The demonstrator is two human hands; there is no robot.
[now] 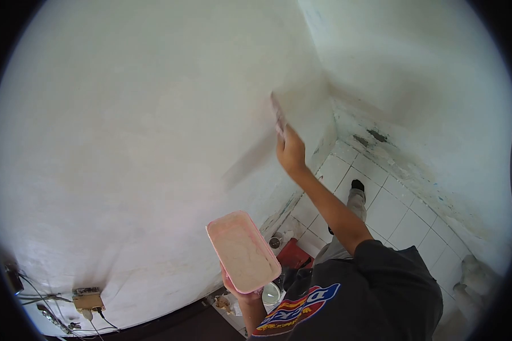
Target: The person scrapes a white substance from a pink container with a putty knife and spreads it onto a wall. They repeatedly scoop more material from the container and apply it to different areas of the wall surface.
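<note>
My right hand (pixel 292 149) is closed around a flat, putty-smeared spreader (pixel 276 109), seen nearly edge-on against the pale wall (pixel 153 125). The arm reaches up and out, near the corner where two walls meet. Low in front of my body, my left hand (pixel 242 291) grips a pink rectangular tub (pixel 213 232) from below and the side. Whitish putty (pixel 246 256) covers the inside of this tub, with streaks up its walls. Most of the left hand's fingers are hidden beneath the tub.
White floor tiles (pixel 389 213) lie below, with a foot in a dark sock (pixel 357 185) on them. The right wall's base has peeling, damaged plaster (pixel 377 136). A red object (pixel 294 254) sits on the floor. At lower left, a socket box (pixel 89 300) has plugs and loose wires.
</note>
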